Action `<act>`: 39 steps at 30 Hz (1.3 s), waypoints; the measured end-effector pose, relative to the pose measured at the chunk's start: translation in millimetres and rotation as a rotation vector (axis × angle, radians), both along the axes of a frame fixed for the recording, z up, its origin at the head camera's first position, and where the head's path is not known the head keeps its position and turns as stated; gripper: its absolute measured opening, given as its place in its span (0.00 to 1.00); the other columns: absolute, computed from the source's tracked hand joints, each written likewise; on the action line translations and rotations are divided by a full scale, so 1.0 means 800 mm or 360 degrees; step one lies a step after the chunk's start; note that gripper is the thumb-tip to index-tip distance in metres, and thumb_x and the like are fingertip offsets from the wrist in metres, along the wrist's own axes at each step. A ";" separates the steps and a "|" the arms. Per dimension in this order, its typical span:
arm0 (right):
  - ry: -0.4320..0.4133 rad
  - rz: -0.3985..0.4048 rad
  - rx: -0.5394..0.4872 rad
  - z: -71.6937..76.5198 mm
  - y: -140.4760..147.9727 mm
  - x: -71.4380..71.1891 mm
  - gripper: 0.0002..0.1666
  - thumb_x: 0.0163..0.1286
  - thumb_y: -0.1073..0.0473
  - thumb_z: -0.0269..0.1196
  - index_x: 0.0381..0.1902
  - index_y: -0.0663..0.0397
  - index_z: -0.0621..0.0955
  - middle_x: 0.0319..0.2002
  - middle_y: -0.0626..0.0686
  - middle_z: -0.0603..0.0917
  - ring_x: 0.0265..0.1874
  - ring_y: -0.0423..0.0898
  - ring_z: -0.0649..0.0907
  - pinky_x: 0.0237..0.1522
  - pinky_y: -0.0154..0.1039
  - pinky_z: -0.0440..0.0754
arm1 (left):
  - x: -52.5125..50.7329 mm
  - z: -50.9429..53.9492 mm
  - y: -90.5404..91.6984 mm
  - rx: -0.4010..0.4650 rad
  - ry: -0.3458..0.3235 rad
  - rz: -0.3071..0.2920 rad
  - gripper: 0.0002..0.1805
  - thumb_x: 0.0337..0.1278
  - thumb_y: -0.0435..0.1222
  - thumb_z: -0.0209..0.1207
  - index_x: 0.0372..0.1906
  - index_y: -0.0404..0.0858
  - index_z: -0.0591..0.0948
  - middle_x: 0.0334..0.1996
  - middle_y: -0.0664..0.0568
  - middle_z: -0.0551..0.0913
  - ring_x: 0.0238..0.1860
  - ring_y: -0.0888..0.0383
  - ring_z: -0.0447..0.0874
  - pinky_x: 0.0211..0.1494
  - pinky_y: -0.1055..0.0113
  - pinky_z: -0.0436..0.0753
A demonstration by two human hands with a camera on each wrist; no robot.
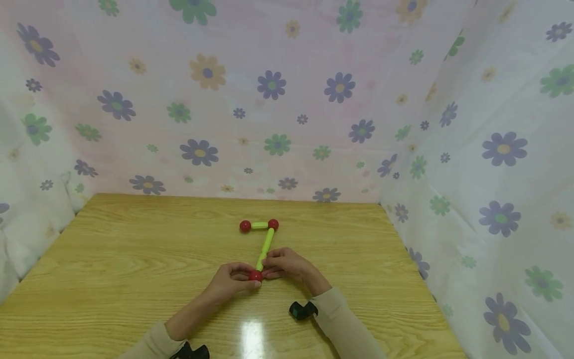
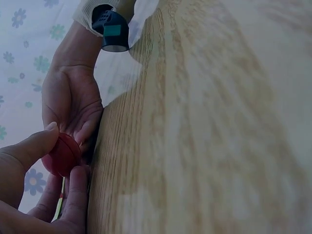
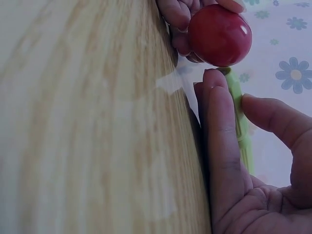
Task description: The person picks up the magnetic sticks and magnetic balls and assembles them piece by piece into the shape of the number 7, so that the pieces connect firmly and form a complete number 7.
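Note:
A red ball (image 1: pixel 255 276) is pinched between the thumb and fingers of my left hand (image 1: pixel 222 285). My right hand (image 1: pixel 292 264) pinches a yellow-green rod (image 3: pixel 236 100) close to that ball, thumb on one side and fingers on the other. The rod's near end meets the ball or lies just short of it; I cannot tell which. Away from me, the long yellow-green rod (image 1: pixel 267 241) runs up to a second red ball (image 1: pixel 273 224). From there a short yellow-green rod (image 1: pixel 259 226) leads left to a third red ball (image 1: pixel 245 226).
All of this lies on a wood-grain table (image 1: pixel 134 249). Flower-patterned cloth (image 1: pixel 242 94) hangs behind the table and along its sides. A black wrist device (image 1: pixel 303 310) sits by the right cuff, another (image 1: pixel 192 351) by the left cuff.

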State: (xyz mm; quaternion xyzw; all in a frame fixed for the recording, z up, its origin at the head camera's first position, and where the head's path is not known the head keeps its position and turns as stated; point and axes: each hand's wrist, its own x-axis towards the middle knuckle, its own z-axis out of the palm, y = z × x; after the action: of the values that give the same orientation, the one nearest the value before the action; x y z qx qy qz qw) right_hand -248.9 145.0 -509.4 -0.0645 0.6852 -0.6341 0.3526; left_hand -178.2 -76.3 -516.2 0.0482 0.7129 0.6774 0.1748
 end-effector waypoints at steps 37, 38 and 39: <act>-0.0019 0.0010 -0.0037 -0.003 0.004 0.000 0.11 0.78 0.61 0.59 0.49 0.64 0.80 0.40 0.55 0.87 0.38 0.43 0.88 0.46 0.36 0.87 | 0.004 0.003 0.008 -0.0038 0.0015 0.0149 0.24 0.50 0.32 0.77 0.50 0.27 0.82 0.42 0.44 0.87 0.42 0.56 0.86 0.42 0.69 0.84; -0.0016 0.0010 -0.0036 -0.003 0.004 0.000 0.11 0.78 0.61 0.59 0.48 0.64 0.80 0.40 0.55 0.87 0.37 0.43 0.88 0.46 0.36 0.87 | 0.004 0.003 0.008 -0.0040 0.0014 0.0148 0.24 0.50 0.32 0.76 0.51 0.27 0.81 0.42 0.44 0.87 0.42 0.56 0.85 0.42 0.69 0.84; -0.0014 0.0008 -0.0036 -0.003 0.004 0.000 0.11 0.78 0.61 0.59 0.48 0.64 0.80 0.40 0.55 0.87 0.37 0.43 0.88 0.46 0.36 0.87 | 0.004 0.004 0.008 -0.0041 0.0013 0.0146 0.24 0.50 0.32 0.76 0.51 0.27 0.81 0.43 0.44 0.87 0.42 0.56 0.85 0.42 0.69 0.84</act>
State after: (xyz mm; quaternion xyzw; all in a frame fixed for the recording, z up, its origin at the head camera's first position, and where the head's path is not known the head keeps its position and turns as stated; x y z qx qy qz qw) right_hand -248.7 147.9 -512.1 -0.0674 0.6763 -0.6410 0.3565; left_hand -174.8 -70.2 -513.0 0.0160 0.7238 0.6752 0.1413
